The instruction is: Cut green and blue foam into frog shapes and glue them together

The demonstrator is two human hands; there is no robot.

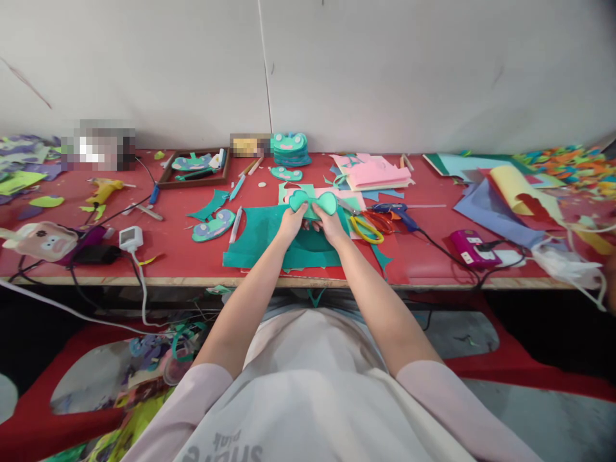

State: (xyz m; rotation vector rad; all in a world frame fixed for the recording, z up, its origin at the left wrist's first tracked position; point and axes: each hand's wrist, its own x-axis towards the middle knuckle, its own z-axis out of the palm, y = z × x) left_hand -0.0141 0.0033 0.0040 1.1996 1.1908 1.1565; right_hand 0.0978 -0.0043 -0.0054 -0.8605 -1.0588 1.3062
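Note:
Both my hands hold one mint-green felt cutout (327,203) with two rounded lobes, raised above a dark green felt sheet (255,237). My left hand (294,221) is closed on its left side, thumb on top. On the right side my right hand (329,223) grips it the same way, the other fingers curled beneath. Left of the sheet lies a finished-looking frog-face felt piece (214,225) with purple eyes, next to a white pen (236,224). Yellow-handled scissors (366,230) rest just right of my right hand.
A blue glue gun (394,212) and a purple power strip (474,249) with cables are on the right. Pink felt (375,173) and stacked frog faces (290,149) stand at the back. A brown tray (166,181) and yellow glue gun (106,190) lie left.

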